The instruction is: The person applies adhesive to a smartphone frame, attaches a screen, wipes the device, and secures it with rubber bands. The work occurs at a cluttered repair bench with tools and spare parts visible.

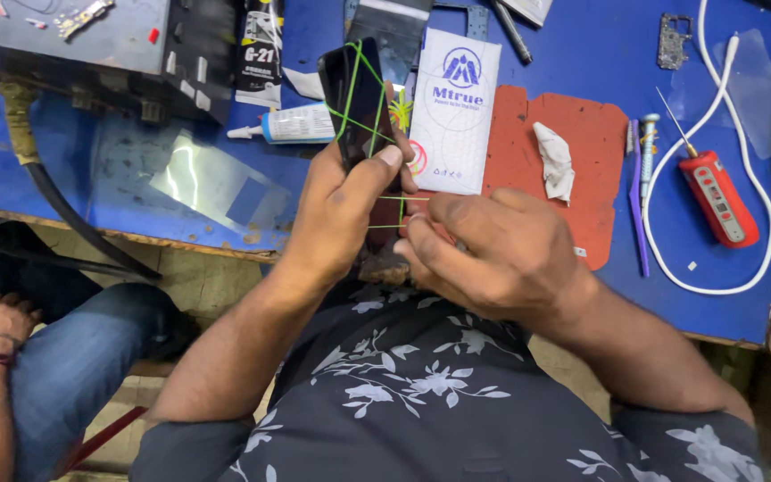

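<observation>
My left hand [341,201] grips a black smartphone [354,94], held upright with my thumb pressed on its lower edge. Thin green rubber bands [360,120] cross over the phone. My right hand [493,250] sits just right of it, fingers closed on a stretched strand of green band [394,198] that runs toward the phone's bottom. Both hands hover over the front edge of a blue workbench [118,161].
On the bench lie a white box [452,112], a glue tube [292,125], a red mat [591,134] with a crumpled white tissue [553,161], a red electric screwdriver [716,192], a white cable [742,143] and clear film [211,183]. Another person's arm and denim leg [64,366] are at lower left.
</observation>
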